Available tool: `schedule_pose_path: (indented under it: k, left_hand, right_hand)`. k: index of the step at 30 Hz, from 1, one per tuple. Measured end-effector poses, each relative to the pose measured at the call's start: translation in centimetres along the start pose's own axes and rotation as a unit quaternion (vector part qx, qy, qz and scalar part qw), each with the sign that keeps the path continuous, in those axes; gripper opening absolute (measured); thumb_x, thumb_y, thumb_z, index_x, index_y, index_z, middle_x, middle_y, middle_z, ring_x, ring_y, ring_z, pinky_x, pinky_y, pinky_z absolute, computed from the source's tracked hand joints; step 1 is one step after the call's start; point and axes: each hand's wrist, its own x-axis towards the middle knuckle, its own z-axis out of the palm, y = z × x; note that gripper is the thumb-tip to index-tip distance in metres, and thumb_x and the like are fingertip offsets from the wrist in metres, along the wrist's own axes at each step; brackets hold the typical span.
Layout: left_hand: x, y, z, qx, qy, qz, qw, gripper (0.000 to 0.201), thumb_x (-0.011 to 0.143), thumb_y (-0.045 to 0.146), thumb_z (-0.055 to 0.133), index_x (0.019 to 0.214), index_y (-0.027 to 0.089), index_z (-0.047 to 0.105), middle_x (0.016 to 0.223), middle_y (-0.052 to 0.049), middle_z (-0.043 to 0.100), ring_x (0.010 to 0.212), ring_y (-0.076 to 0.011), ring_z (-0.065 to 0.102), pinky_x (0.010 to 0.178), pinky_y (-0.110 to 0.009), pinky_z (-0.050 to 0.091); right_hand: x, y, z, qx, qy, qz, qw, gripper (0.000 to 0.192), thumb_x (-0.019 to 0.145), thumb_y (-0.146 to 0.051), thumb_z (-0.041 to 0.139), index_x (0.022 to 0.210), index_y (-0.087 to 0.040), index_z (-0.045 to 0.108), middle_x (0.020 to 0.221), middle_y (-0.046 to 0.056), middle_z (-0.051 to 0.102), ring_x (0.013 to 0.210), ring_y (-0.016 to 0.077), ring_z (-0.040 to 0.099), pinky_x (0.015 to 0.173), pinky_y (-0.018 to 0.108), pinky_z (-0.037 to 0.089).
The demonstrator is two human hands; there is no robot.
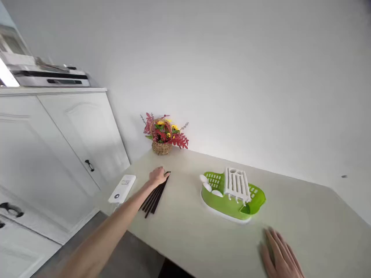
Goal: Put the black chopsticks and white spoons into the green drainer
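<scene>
Dark sticks [149,202] on table [185,216], nine o'clock from green rack [220,205]. I judge them light, stiff, slippery; best hold, gathered one-o'clock ends. Left hand [158,176] there, grip tightness I can't tell; right hand [281,255] released, palm down.

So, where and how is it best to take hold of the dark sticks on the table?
I would grip the dark sticks near their far ends, from above, pinching across them all: they lie flat on the table, and their near ends spread unevenly. The left hand is at that far part.
</scene>
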Motion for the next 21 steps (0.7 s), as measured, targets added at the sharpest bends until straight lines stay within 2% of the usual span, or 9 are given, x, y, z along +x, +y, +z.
schedule_pose_path:
  k: [4,6,9,12,17,21]
  left_hand:
    - [0.7,1.2,-1.2,-0.026,0.026,0.019,0.999,0.035,0.092,0.045,0.062,0.111,0.017,0.069,0.124,-0.021,0.07,0.12,-0.0388,0.065,0.099,-0.047,0.05]
    - [0.8,2.5,-1.9,-0.058,0.037,0.054,0.996,0.032,0.095,0.043,0.059,0.11,0.017,0.069,0.122,-0.019,0.071,0.121,-0.0351,0.064,0.101,-0.044,0.049]
    - [0.2,5.5,-2.9,-0.117,0.041,0.132,0.983,0.033,0.1,0.046,0.052,0.108,0.019,0.069,0.116,-0.012,0.075,0.116,-0.0264,0.067,0.099,-0.034,0.052]
    - [-1.7,8.7,-3.7,-0.182,0.042,0.206,0.961,0.042,0.103,0.053,0.043,0.109,0.021,0.069,0.118,-0.008,0.075,0.109,-0.0212,0.07,0.093,-0.028,0.055]
    - [-6.6,12.8,-4.5,-0.346,0.001,0.31,0.885,0.051,0.103,0.061,0.041,0.106,0.02,0.071,0.116,-0.009,0.075,0.109,-0.0234,0.07,0.089,-0.03,0.055]
    - [-9.3,14.7,-4.5,-0.345,-0.018,0.332,0.877,0.054,0.103,0.064,0.039,0.111,0.021,0.071,0.116,-0.008,0.075,0.11,-0.0238,0.068,0.093,-0.031,0.053]
  right_hand:
    - [0.4,-0.6,-0.2,-0.012,0.001,0.045,0.999,0.066,0.099,-0.047,0.033,0.157,-0.018,0.042,0.161,0.009,0.046,0.152,0.0318,0.036,0.124,0.056,0.031]
    - [0.6,-0.9,-0.3,-0.022,-0.001,0.075,0.997,0.067,0.099,-0.052,0.031,0.155,-0.017,0.046,0.161,0.008,0.045,0.151,0.0313,0.037,0.124,0.055,0.032]
    - [0.8,-1.2,-0.5,-0.027,-0.007,0.085,0.996,0.07,0.099,-0.055,0.029,0.152,-0.015,0.049,0.161,0.007,0.045,0.151,0.0305,0.037,0.125,0.055,0.031]
    - [0.9,-1.4,-0.6,-0.026,-0.006,0.084,0.996,0.071,0.099,-0.056,0.027,0.151,-0.014,0.051,0.161,0.008,0.046,0.151,0.0299,0.037,0.125,0.054,0.03]
    - [1.0,-1.7,-0.9,-0.029,-0.015,0.087,0.996,0.07,0.1,-0.054,0.026,0.15,-0.012,0.051,0.161,0.008,0.046,0.152,0.0284,0.036,0.126,0.052,0.028]
    - [1.0,-1.7,-0.9,-0.026,-0.016,0.087,0.996,0.069,0.101,-0.052,0.025,0.151,-0.012,0.051,0.162,0.008,0.045,0.153,0.0274,0.034,0.127,0.05,0.026]
